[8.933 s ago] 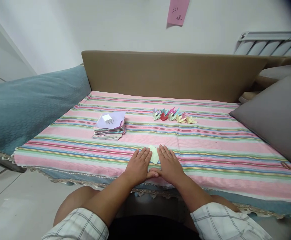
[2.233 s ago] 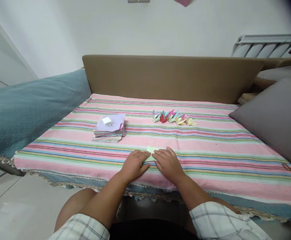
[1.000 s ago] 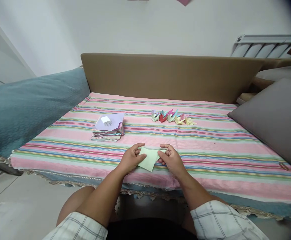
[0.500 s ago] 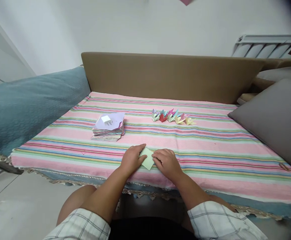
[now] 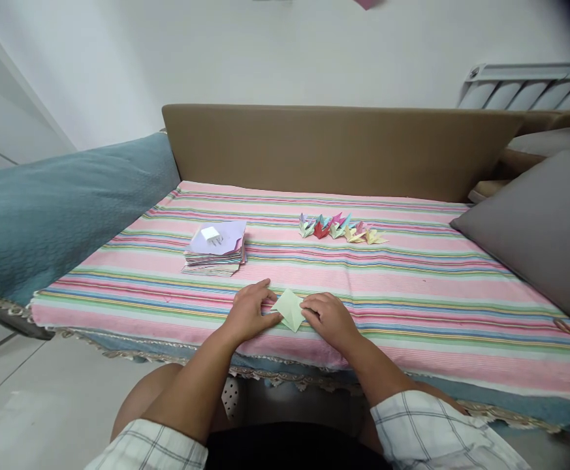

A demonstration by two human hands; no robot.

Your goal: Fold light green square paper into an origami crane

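A small pale green folded paper (image 5: 289, 311) lies turned like a diamond on the striped cloth, near the seat's front edge. At its right corner, my right hand (image 5: 330, 319) is closed with thumb and fingers on the paper. My left hand (image 5: 249, 314) is at the left side, its thumb and fingers spread apart; the thumb tip comes close to the lower left edge, and I cannot tell if it touches. Farther back sit several folded paper cranes (image 5: 338, 228) of different colours in two rows.
Left of the cranes stands a stack of coloured paper sheets (image 5: 216, 258) with a white plug adapter (image 5: 211, 235) on top. A grey cushion (image 5: 539, 228) leans at the right. A small brown ring (image 5: 565, 326) lies near it. The brown backrest (image 5: 333, 153) closes off the rear.
My left hand has drawn back to the left and spread its fingers, baring the paper's left corner. My right hand stays on the right corner. The view has shifted slightly.
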